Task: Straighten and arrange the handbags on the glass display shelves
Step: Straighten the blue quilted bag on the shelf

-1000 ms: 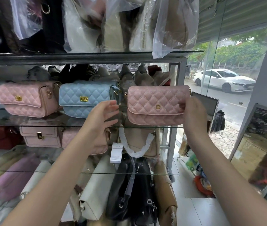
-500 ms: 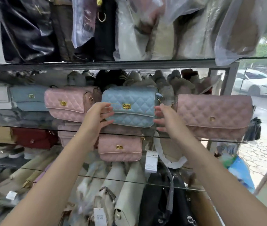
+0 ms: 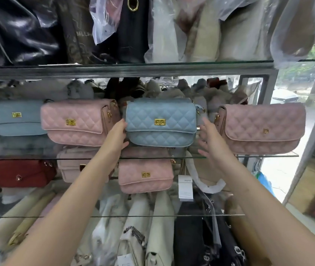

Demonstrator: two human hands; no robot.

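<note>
So the attention has hopped one bag over. A second ago the right hand [image 3: 210, 143] is on the far end of the right pink bag [image 3: 264, 129], and now that bag sits alone at about 3 o'clock on the shelf [image 3: 268, 156], level and facing out, with nobody touching it. I'd call that one done. Both hands are now around the blue bag [image 3: 161, 121], which stands just above the middle of the view, at 12 o'clock, upright on the same shelf between the two pink ones. The left hand [image 3: 117, 138] is pressed against its 9 o'clock end, fingers together along the side and the thumb down by the lower corner. It looks like a push or a steadying touch more than a real grip. The right hand is at the bag's 3 o'clock end with fingers spread wide, and it's blurry, so I can't tell if it touches the bag or sits just off it. Compared with half a second back, the blue bag looks squarer, with its clasp facing straight out. There's a small gap to the right pink bag, while the left pink bag [image 3: 77, 121] sits close at 9 o'clock, right beside the left hand. My guess is the spacing gets a final tweak, then it's on to the next bag.
</note>
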